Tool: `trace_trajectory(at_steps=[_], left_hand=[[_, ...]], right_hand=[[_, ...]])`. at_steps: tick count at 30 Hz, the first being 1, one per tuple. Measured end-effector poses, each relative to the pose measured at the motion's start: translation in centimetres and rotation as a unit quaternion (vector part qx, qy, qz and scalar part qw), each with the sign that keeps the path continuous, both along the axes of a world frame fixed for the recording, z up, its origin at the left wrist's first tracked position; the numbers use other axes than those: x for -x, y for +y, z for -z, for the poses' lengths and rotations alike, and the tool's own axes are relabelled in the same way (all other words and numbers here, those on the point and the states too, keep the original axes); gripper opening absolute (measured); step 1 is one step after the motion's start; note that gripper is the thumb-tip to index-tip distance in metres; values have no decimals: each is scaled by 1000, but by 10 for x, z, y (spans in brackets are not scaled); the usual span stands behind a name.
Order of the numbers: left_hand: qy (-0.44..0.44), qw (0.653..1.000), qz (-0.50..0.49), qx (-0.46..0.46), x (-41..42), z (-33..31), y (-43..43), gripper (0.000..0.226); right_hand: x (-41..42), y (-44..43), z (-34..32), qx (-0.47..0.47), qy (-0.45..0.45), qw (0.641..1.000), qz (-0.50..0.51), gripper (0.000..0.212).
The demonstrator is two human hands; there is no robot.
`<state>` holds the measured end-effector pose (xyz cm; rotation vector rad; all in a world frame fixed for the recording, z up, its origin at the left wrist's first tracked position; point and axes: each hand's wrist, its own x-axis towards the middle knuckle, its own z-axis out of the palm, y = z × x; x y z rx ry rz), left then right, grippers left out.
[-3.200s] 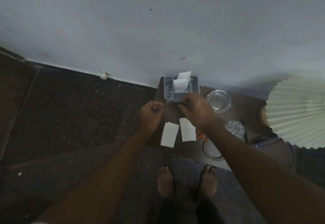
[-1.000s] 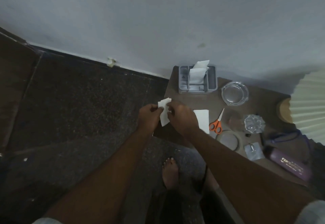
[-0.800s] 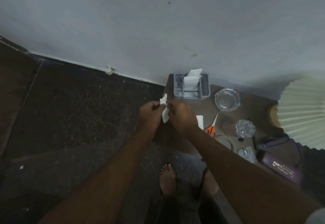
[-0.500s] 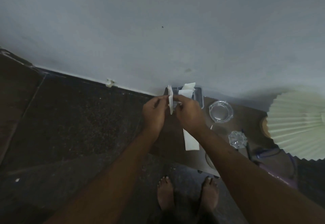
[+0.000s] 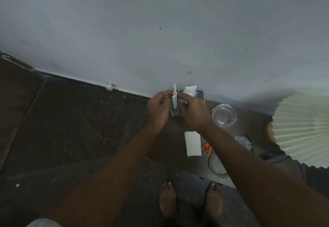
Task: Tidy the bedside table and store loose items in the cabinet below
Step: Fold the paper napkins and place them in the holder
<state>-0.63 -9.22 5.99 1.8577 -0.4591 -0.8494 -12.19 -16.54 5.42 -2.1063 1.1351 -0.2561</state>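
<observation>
since the folded paper slip [image 5: 174, 97] is pinched edge-on between left hand [image 5: 157, 108] and right hand [image 5: 193, 113], just above the grey organiser [image 5: 200, 95] at the table's back corner, it's judged v. light, thin and floppy. it's best held near its top edge w/ fingertips, lightly, so it isn't creased. a 2nd slip [image 5: 193, 144] is left flat on the bedside table [image 5: 249, 121].

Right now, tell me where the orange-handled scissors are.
The orange-handled scissors lie on the brown bedside table, partly under the right forearm, just right of the flat white paper slip.
</observation>
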Motion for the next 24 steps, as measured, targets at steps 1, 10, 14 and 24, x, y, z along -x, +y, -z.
trace_trajectory(at_steps=[1, 10, 14, 24], left_hand=[[-2, 1000, 2, -4, -1, 2, 0, 28], [48, 999, 7, -25, -3, 16, -9, 35], [49, 998, 16, -45, -1, 18, -11, 36], [40, 996, -5, -74, -3, 17, -5, 31]], right_hand=[[-1, 0, 2, -4, 1, 1000, -3, 43], [-2, -1, 14, 2, 26, 999, -23, 35], [-1, -1, 18, 14, 52, 998, -32, 33], [-8, 2, 9, 15, 112, 989, -91, 23]])
